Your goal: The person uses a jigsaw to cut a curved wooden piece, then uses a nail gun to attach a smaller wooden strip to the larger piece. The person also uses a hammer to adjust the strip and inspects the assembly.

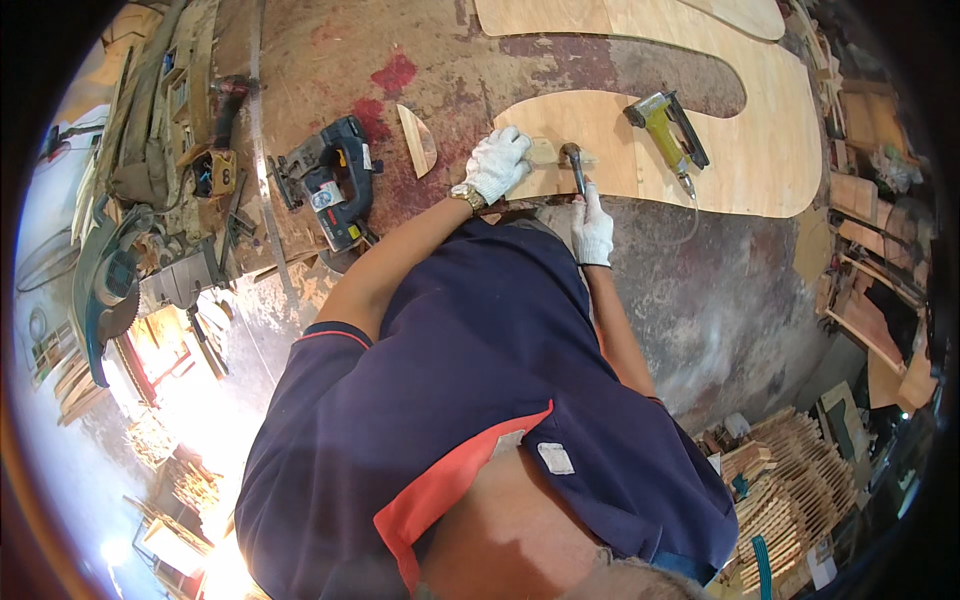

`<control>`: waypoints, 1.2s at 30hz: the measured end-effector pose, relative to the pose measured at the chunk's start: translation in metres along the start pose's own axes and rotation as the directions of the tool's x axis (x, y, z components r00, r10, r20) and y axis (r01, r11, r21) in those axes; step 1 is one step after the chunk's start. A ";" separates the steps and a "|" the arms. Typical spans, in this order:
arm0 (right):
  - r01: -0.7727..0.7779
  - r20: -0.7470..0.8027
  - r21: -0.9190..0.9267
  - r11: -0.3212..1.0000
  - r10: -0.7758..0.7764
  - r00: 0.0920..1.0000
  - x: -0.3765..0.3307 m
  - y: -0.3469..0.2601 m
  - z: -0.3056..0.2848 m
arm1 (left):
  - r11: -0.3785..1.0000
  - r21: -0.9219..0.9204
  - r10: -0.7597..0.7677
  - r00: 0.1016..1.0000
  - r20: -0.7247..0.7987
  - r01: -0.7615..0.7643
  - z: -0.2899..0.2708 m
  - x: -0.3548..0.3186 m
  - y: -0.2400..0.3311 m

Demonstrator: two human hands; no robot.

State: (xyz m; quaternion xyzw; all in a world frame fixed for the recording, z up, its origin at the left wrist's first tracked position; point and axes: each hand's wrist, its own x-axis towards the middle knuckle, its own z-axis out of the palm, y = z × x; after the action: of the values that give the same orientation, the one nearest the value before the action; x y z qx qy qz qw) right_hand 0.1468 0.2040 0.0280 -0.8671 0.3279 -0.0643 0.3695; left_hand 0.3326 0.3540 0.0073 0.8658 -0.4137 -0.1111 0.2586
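In my right hand point(592, 230), which wears a white glove, is a hammer point(577, 170) with a dark head; my fingers are wrapped round its handle. The head is over a pale, curved plywood panel point(605, 118), close to a small strip of wood point(545, 151). My left hand point(498, 163), also gloved, presses at the panel's left end, beside that strip. Its fingers are curled, and what they hold, if anything, is too small to make out. A green nail gun point(664, 133) lies on the panel right of the hammer, with a thin hose attached.
On the worn bench point(450, 60) at left lie a blue jigsaw point(335, 180), a half-round wood offcut point(417, 141) and a cordless drill point(228, 115). A circular-bladed saw point(108, 285) stands farther left. Stacked wood strips point(795, 490) sit at lower right.
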 end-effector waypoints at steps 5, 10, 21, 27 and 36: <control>0.012 0.050 -0.023 1.000 -0.011 0.999 0.007 -0.026 -0.016 | 1.000 0.004 -0.020 1.000 0.012 0.020 0.004 -0.001 -0.004; 0.347 -0.112 0.196 0.917 -0.330 0.937 -0.004 -0.033 -0.018 | 0.999 -0.020 -0.039 0.999 0.015 0.039 0.007 -0.002 -0.007; 0.418 -0.081 0.128 0.899 -0.411 0.908 0.002 -0.013 -0.008 | 0.996 -0.078 -0.037 0.996 -0.077 0.031 0.007 -0.004 -0.005; 0.220 0.088 -0.102 0.970 -0.211 0.973 0.002 -0.011 -0.004 | 0.997 -0.049 -0.057 0.998 0.003 0.058 0.007 -0.002 -0.008; 0.233 0.202 -0.163 0.959 -0.199 0.959 0.003 -0.021 -0.006 | 0.997 -0.064 -0.038 0.996 -0.077 0.034 0.007 -0.008 -0.005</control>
State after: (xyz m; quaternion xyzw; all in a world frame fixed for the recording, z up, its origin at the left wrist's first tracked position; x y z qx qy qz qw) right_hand 0.1575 0.2096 0.0460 -0.9306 0.1998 0.0063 0.3067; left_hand 0.3283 0.3602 -0.0011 0.8684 -0.3839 -0.0947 0.2993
